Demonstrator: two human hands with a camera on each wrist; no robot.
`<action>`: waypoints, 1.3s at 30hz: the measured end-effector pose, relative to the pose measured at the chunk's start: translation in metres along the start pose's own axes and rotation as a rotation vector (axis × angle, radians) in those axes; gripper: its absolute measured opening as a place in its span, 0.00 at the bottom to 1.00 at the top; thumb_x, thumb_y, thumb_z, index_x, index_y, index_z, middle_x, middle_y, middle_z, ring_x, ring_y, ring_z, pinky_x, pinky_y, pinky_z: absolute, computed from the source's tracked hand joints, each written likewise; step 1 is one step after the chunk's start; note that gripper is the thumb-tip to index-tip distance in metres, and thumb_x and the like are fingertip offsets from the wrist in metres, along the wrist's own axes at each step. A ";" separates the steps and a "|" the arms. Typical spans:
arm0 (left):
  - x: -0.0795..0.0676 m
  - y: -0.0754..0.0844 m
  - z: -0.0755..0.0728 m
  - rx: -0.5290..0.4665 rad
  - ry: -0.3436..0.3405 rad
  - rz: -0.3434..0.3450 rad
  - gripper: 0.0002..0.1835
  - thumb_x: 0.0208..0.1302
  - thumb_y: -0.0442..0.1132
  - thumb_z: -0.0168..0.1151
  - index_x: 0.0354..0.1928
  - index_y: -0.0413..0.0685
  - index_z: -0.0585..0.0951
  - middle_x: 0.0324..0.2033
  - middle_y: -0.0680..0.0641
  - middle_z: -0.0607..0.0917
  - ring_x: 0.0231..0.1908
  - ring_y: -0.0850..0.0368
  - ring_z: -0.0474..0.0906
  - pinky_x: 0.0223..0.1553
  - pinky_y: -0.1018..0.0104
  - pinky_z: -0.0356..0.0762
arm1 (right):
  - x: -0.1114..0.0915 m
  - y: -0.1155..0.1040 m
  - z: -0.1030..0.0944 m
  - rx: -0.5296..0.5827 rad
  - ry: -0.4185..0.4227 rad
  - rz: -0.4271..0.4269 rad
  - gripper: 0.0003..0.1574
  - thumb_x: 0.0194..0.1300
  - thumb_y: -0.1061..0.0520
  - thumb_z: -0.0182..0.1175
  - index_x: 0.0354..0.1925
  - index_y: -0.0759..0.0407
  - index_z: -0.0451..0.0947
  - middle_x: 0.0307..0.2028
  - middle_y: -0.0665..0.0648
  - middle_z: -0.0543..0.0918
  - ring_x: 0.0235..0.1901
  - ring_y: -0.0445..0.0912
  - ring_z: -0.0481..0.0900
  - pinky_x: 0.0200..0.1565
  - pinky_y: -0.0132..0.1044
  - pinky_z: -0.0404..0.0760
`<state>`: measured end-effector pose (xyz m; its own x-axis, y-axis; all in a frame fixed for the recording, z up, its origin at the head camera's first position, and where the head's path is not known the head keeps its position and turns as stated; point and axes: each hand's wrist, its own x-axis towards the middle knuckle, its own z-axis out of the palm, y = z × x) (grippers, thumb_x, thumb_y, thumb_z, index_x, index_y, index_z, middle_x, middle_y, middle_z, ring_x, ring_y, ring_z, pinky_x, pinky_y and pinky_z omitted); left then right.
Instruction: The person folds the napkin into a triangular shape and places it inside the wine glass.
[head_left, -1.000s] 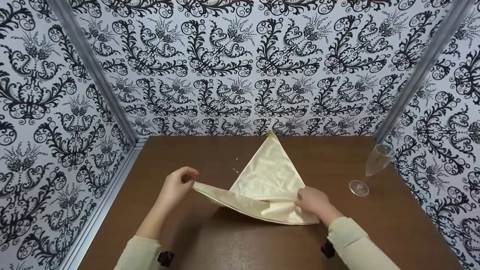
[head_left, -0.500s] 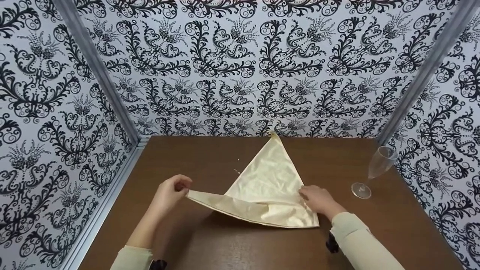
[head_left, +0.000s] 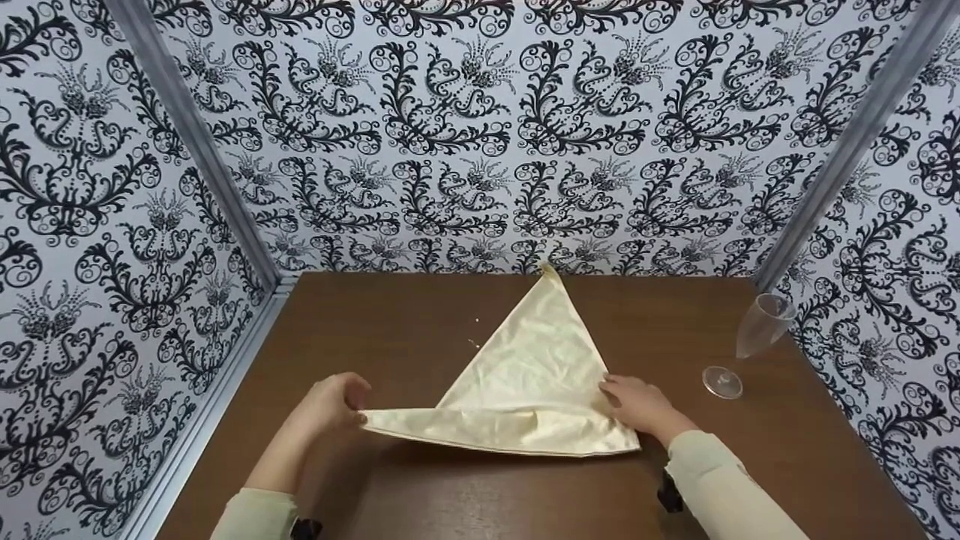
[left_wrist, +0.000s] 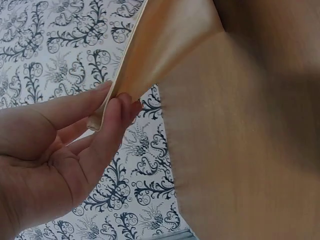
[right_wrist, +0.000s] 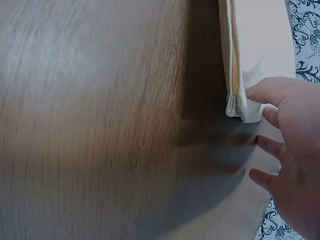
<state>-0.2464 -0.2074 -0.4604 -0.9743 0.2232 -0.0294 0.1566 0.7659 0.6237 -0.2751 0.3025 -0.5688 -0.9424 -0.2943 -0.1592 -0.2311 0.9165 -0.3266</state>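
A cream satin cloth napkin [head_left: 525,352] lies on the brown table in a triangle, its far tip reaching the back wall. Its front part is folded up into a band. My left hand [head_left: 326,409] pinches the band's left corner between thumb and fingers, a little above the table. In the left wrist view, the raised napkin corner [left_wrist: 145,65] sticks out between the fingertips. On the napkin's right edge rests my right hand [head_left: 641,405]. The right wrist view shows that hand's fingers [right_wrist: 270,145] loosely spread, the thumb touching the layered edge.
A clear stemmed glass [head_left: 761,326] stands upright at the table's right side. Small white specks [head_left: 475,343] lie left of the napkin. Patterned walls [head_left: 450,135] enclose the brown table [head_left: 360,322] at the back and sides.
My left hand has come down and slightly left, bringing the pinched corner lower and straightening the band. My right hand has loosened from the bunched cloth and lies along the right edge.
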 end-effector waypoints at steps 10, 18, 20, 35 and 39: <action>0.004 -0.010 0.000 0.070 -0.126 -0.034 0.18 0.39 0.25 0.76 0.36 0.38 0.83 0.32 0.44 0.83 0.30 0.51 0.79 0.31 0.58 0.80 | -0.001 -0.001 -0.002 -0.073 0.019 -0.034 0.30 0.68 0.55 0.59 0.66 0.61 0.70 0.68 0.62 0.66 0.64 0.66 0.64 0.57 0.67 0.63; 0.010 -0.011 -0.005 0.031 -0.167 0.009 0.10 0.42 0.23 0.72 0.28 0.39 0.84 0.25 0.48 0.83 0.26 0.56 0.77 0.27 0.63 0.79 | -0.002 -0.005 -0.007 -0.115 0.030 -0.050 0.27 0.67 0.55 0.59 0.63 0.60 0.74 0.65 0.64 0.71 0.60 0.69 0.66 0.57 0.67 0.62; 0.013 -0.011 -0.006 0.023 -0.161 -0.002 0.09 0.44 0.22 0.70 0.27 0.40 0.83 0.25 0.47 0.83 0.27 0.55 0.77 0.28 0.63 0.78 | -0.002 -0.005 -0.006 -0.119 0.043 -0.050 0.25 0.67 0.56 0.59 0.62 0.60 0.75 0.64 0.64 0.72 0.60 0.71 0.65 0.57 0.68 0.61; 0.045 -0.022 -0.006 0.135 -0.063 -0.061 0.10 0.54 0.21 0.60 0.32 0.37 0.88 0.35 0.41 0.87 0.38 0.44 0.82 0.39 0.53 0.79 | -0.010 -0.014 0.013 -0.166 0.205 -0.054 0.13 0.60 0.54 0.66 0.42 0.59 0.82 0.53 0.67 0.80 0.50 0.69 0.74 0.48 0.64 0.71; 0.053 -0.023 -0.004 0.146 -0.009 -0.063 0.13 0.51 0.21 0.57 0.33 0.36 0.88 0.35 0.40 0.87 0.37 0.46 0.81 0.40 0.51 0.79 | -0.012 -0.017 0.016 -0.176 0.243 -0.046 0.09 0.57 0.56 0.68 0.27 0.55 0.76 0.43 0.64 0.84 0.39 0.63 0.76 0.39 0.58 0.74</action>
<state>-0.3024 -0.2154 -0.4727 -0.9815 0.1770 -0.0725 0.1177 0.8577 0.5005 -0.2555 0.2859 -0.5762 -0.9555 -0.2822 0.0864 -0.2928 0.9429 -0.1585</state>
